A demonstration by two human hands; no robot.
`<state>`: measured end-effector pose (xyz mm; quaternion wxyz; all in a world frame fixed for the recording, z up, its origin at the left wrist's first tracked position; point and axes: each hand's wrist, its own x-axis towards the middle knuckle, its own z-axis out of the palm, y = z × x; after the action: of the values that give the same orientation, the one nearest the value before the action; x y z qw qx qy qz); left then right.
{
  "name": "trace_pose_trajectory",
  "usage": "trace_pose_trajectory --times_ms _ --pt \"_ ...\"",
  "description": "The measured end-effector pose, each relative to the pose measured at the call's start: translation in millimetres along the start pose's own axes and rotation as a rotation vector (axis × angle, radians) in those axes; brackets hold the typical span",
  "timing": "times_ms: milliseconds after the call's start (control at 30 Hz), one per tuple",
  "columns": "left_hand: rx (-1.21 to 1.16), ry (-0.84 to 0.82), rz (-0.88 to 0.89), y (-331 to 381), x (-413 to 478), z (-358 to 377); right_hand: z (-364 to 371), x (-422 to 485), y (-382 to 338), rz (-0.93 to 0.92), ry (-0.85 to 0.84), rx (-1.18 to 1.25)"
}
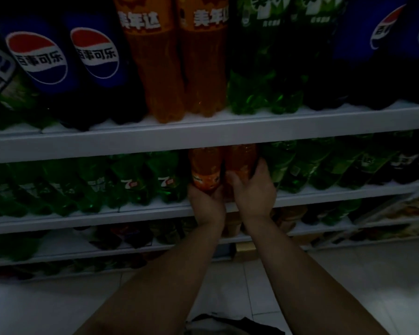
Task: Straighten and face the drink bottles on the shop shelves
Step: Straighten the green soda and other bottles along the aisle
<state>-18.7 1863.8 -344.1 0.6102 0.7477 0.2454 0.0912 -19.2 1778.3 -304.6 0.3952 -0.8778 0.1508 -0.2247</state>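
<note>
The left orange bottle (205, 169) and the right orange bottle (241, 160) stand touching at the front edge of the middle shelf (107, 217), between green bottles (136, 180). The left hand (207, 204) curls round the left bottle's base. The right hand (253, 192) wraps the right bottle, with the thumb on one side and the fingers on the other.

Dim light falls on the long white metal shelves (203, 134) before me, above pale glossy floor tiles (348, 286).
</note>
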Motion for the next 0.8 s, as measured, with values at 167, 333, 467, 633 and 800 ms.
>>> trace_pose_trajectory --times_ms 167,333,467,633,800 --pt "0.150 -0.148 0.172 -2.7 2.5 -15.3 -14.2 -2.6 17.9 -0.127 0.013 0.057" --pt "0.288 0.005 0.166 17.0 -13.2 -21.9 0.0 -15.3 23.5 0.022 -0.095 0.054" --pt "-0.001 0.112 0.238 50.5 -18.1 -10.7 17.4 -18.7 13.2 0.108 -0.041 0.068" --pt "0.126 0.164 0.343 61.6 -3.8 -13.7 23.5 -19.7 15.9 0.128 0.028 0.023" --pt "0.261 -0.016 0.398 55.8 8.6 -35.0 11.8 -11.5 30.9 -0.013 -0.150 -0.034"
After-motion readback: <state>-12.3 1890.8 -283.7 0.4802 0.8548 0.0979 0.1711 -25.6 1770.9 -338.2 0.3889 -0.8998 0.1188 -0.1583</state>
